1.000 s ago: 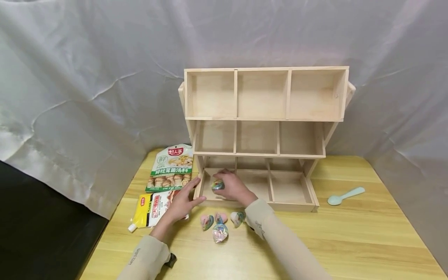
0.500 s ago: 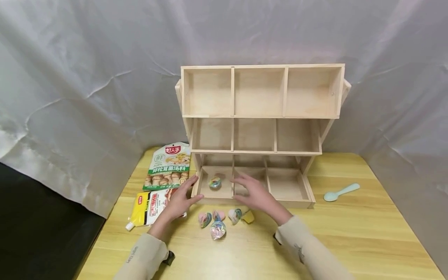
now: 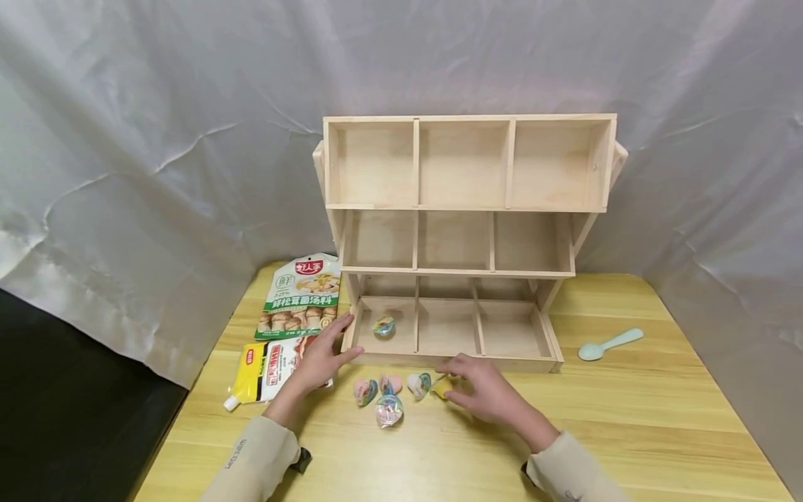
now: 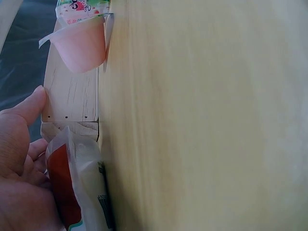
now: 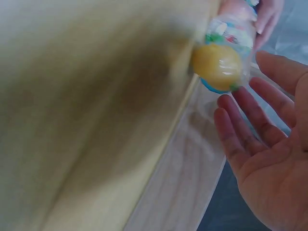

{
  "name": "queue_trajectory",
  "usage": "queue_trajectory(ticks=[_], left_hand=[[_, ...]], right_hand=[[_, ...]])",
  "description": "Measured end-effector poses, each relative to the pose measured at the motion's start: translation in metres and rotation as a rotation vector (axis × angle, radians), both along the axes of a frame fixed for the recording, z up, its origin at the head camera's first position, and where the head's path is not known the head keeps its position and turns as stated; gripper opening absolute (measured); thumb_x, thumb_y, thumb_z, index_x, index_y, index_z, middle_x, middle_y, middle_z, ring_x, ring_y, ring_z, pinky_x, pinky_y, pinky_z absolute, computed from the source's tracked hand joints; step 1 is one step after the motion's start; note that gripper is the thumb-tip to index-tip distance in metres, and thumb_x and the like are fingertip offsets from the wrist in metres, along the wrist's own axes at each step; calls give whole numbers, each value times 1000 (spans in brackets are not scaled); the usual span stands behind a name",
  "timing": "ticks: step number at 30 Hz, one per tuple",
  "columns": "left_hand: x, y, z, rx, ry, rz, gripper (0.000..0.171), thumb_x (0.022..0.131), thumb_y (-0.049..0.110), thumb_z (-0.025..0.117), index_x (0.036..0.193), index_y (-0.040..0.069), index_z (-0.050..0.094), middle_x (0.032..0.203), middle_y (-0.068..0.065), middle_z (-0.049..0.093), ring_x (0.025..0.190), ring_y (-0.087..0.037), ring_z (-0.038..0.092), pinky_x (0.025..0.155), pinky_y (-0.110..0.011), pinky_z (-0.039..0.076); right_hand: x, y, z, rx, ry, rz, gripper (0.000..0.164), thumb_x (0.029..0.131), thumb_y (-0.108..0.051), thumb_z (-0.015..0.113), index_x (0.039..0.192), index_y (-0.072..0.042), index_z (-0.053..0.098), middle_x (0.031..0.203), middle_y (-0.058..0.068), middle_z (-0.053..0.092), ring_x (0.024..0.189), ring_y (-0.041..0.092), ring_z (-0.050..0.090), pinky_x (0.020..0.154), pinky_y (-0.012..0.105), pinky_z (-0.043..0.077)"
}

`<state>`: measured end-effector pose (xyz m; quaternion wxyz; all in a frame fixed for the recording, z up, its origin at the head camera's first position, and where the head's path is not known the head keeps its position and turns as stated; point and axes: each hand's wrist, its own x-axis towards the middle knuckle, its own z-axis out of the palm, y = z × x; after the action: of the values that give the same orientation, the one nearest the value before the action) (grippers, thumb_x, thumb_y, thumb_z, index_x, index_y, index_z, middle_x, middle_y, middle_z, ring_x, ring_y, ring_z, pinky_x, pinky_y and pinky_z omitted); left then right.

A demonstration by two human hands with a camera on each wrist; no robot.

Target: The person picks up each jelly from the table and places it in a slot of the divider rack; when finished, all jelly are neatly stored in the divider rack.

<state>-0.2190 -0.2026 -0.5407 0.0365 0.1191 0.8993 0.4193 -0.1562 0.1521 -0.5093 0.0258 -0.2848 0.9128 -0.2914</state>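
My right hand [image 3: 486, 390] reaches to a yellow jelly cup [image 5: 219, 66] on the table. In the right wrist view its fingers are spread beside the cup, not closed round it. To the left lie a white jelly cup [image 3: 419, 385], pink jelly cups [image 3: 365, 391] and a clear-lidded one [image 3: 389, 411]. My left hand [image 3: 323, 359] touches the lower left corner of the wooden rack [image 3: 439, 361], fingers extended, above a squeeze pouch [image 3: 276, 369]. One jelly cup [image 3: 384, 325] sits in the rack's bottom left compartment.
Three tiers of divided compartments make up the rack. A green soup-mix packet [image 3: 301, 296] lies left of it. To the right lies a pale green spoon [image 3: 610, 344]. Grey cloth [image 3: 188, 174] hangs behind and at the sides.
My right hand let go of a jelly cup in the bottom left compartment. It then moved right and towards me, to the yellow jelly cup. The left hand stays at the rack's corner.
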Motion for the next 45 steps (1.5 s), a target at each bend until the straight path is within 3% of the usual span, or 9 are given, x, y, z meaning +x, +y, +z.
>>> queue_trajectory(ticks=[4,11,17,24,30,37,45], left_hand=[[0,-1,0,-1,-2,1,80,97,44,71,163,21,33,171,-15,25,156,-42,24,124,-65,21],[0,-1,0,-27,11,-4,79,97,44,71,162,20,35,171,-13,27,156,-40,27,124,-64,24],[0,-1,1,-27,7,-2,79,97,47,71,163,22,34,171,-11,28,156,-38,27,125,-62,24],[0,-1,1,-29,9,-1,79,97,47,70,163,21,34,171,-12,28,156,-39,26,125,-63,23],[0,-1,-1,-27,21,-6,78,98,42,71,163,21,34,170,-14,28,156,-40,27,124,-63,23],[1,-1,0,-24,21,-2,78,98,42,71,163,20,34,171,-12,28,156,-40,26,125,-63,23],[1,0,0,-17,18,0,78,98,43,71,163,21,33,170,-12,28,156,-39,26,125,-63,22]], right_hand=[[1,-3,-7,21,-3,13,40,87,-16,82,125,-9,71,127,8,70,116,30,67,102,54,55],[-1,-12,-14,44,-26,-5,35,86,-15,83,119,-8,73,116,2,69,98,17,65,87,37,59],[-5,-15,-16,41,-19,-20,31,86,-14,83,116,-11,74,113,1,71,101,19,66,92,42,58],[-6,-11,-17,17,-15,-4,28,87,-13,82,113,-9,74,107,0,71,84,10,59,74,25,52],[-5,-9,-11,-16,-23,-16,29,87,-10,81,115,-6,74,103,-1,70,78,8,57,68,21,50],[-4,-8,3,-88,-31,-57,33,88,-11,80,120,-6,73,105,-2,68,87,8,60,76,24,56],[-9,-9,5,-175,1,-104,35,89,-4,77,123,-10,73,117,2,68,102,18,66,86,30,61]])
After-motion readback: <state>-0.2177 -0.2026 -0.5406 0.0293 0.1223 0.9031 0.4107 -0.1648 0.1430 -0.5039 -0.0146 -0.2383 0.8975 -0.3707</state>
